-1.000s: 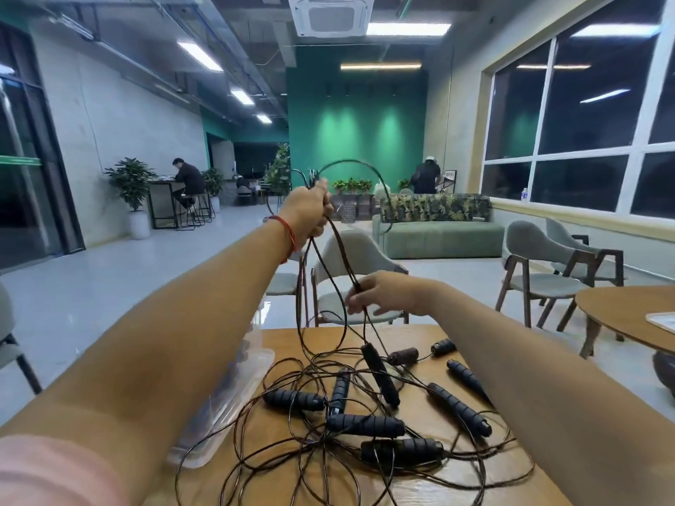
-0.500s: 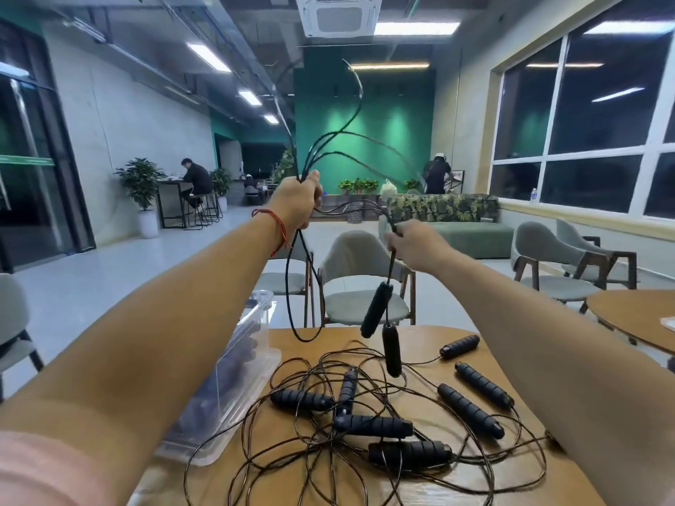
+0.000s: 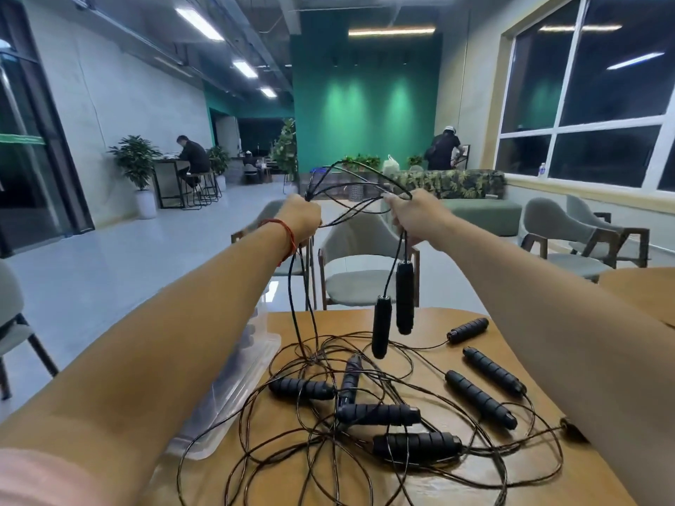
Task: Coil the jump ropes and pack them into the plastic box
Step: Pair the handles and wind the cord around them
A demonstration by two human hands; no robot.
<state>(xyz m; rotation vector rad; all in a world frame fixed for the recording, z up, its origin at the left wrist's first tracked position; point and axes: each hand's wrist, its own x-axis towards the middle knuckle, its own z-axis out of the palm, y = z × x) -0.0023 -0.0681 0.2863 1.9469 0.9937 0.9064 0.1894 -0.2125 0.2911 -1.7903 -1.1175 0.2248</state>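
1. Coiling step, on one jump rope (image 3: 401, 248), raised above the table (image 3: 475, 480) between both hands.
2. Grips the gathered loops of cord in the left hand (image 3: 303, 217), fingers curled tight round the bunch.
3. Pinches the cord near its ends with the right hand (image 3: 412, 217), fingers closed on it. Lets the two black handles (image 3: 404, 297) hang straight down below, just beside each other and clear of the table.
4. Leaves one strand (image 3: 291, 286) running down from the left hand into the tangle of other ropes (image 3: 365, 414) on the wood. Cannot tell whether caught there or only lying on top.
5. Seems partway through this rope and early in the whole task, with several handles lying loose on the table. Shows the plastic box (image 3: 233, 388) at the left edge of the table, partly hidden behind the left forearm, with dark things inside too blurred to name.
6. Calls next, probably, for drawing the hanging strand up into one more loop, passing it to the left hand, then bringing the handles to the bundle.
7. Asks for a slow lift, so as not to pull the neighbouring cords up together with it.
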